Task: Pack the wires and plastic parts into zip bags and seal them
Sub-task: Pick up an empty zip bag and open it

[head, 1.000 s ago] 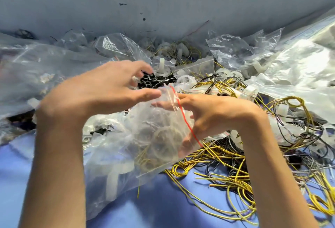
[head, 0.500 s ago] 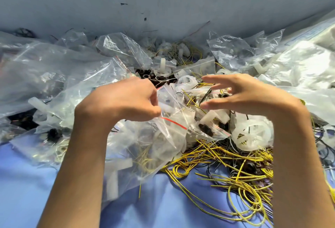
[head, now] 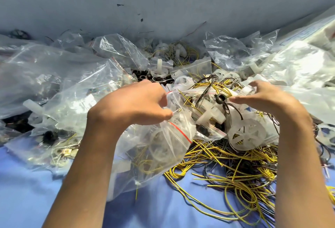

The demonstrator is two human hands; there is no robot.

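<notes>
The clear zip bag [head: 163, 148], already holding yellow wire and white plastic parts, lies at the middle of the blue tabletop [head: 36, 191], and the left hand [head: 130, 104] pinches its red-lined mouth. Just to the right, the right hand [head: 268, 101] hovers with fingers spread and loosely bent, gripping nothing, its thumb tip beside a black ring [head: 220, 98]. Below it lie a white plastic wheel [head: 248, 135] and tangled yellow wires [head: 226, 169], with crumpled clear bags [head: 54, 75] heaped behind.

Yellow wires [head: 213, 156], clear zip bag [head: 161, 150] red-striped, white wheel [head: 248, 137], seemingly black ring [head: 220, 98]
</notes>
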